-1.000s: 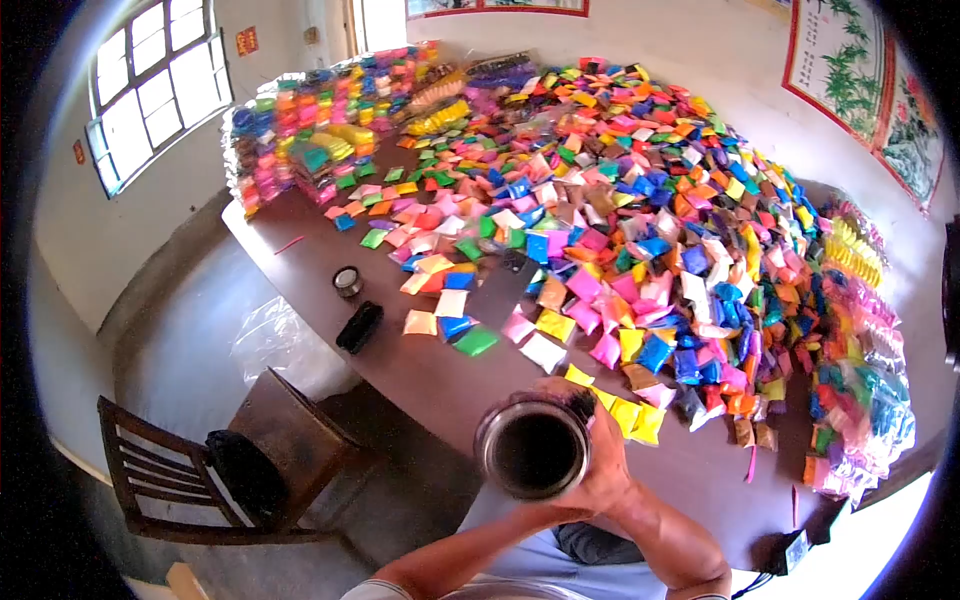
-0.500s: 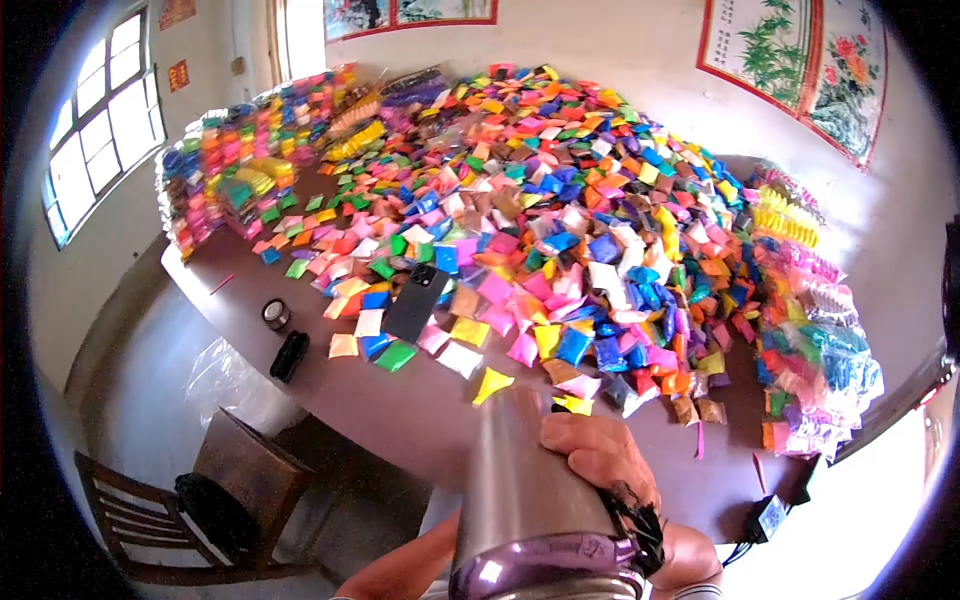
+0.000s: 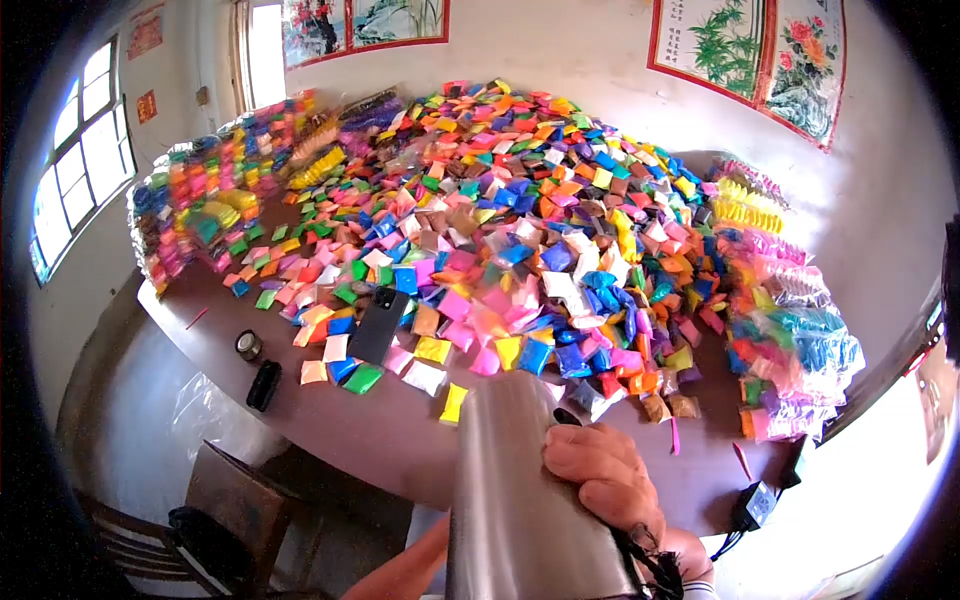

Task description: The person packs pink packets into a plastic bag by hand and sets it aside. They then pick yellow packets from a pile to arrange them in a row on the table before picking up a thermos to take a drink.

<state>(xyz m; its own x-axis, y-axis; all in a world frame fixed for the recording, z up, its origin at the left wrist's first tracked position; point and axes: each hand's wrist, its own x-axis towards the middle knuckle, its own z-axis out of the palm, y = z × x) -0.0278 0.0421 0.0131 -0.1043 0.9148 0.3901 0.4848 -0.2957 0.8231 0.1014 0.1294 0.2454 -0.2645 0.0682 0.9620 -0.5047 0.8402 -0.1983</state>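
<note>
A large brushed-steel thermos cup (image 3: 520,490) fills the lower middle of the view, very close to the camera. My right hand (image 3: 605,475) is closed around its right side, with a black handle part showing by the fingers and a dark cord (image 3: 655,570) hanging below them. To the left, my left forearm (image 3: 410,560) runs in behind the cup, which hides the left hand. Beyond the cup, a broad heap of small coloured packets (image 3: 490,230) covers much of the brown table (image 3: 350,430). A yellow packet (image 3: 453,403) lies just past the cup.
A black phone (image 3: 378,325) rests on the packets. Near the table's left edge are a small round container (image 3: 248,345) and a black case (image 3: 263,386). Bundled bags (image 3: 790,350) stand at the right, a black device (image 3: 757,507) below them. A wooden chair (image 3: 225,510) is at lower left.
The cup has tipped, so its shiny purple lower band no longer shows. My right hand still grips it. The background has shifted left in view as the camera turned.
</note>
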